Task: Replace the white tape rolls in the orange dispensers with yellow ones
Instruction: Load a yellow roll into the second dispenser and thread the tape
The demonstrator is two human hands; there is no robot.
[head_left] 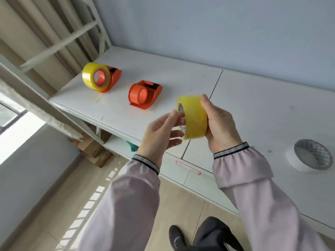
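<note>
Now the right hand (220, 124) is gripping the yellow roll (194, 117) above the tabletop's front edge; left fingers (175, 122) are pinching its core; it's wanting squaring to the empty dispenser (144, 94) hub before pressing.

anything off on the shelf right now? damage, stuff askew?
Nothing damaged or spilled. The near orange dispenser sits with a bare hub, no roll on it; the far dispenser already carries a yellow roll. Both hands, left hand and right hand, hold a second yellow roll. A white roll lies flat at right.
</note>
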